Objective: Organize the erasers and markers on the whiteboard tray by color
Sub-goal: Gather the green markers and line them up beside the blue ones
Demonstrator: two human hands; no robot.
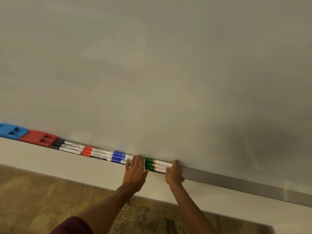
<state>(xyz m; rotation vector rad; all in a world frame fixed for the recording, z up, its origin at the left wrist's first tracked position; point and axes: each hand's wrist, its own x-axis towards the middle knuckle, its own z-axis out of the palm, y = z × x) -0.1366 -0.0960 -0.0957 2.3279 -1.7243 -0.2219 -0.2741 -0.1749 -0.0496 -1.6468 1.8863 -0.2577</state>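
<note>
A blank whiteboard [152,65] fills most of our view, with its metal tray [236,181] running along the bottom edge above a wood-patterned floor [33,191].

Our right hand [174,173] is curled around the white tail end of the green markers [156,165], fingers closed over that end of the bundle. Our left hand [135,171] lies flat and open, gripping nothing, its fingers spread across the gap between the green caps and the blue markers [119,157].

The green group lies lengthwise along the tray, caps toward the left, so any nudge to close the gap would run leftward along that axis; the right hand is the one already holding it.

Farther left the row continues: red markers [96,152], black markers [70,146], then a red eraser [39,137] touching a blue eraser [11,130]. We judge the sorting nearly done.

Printing on the barrels is too blurred for us to read.
</note>
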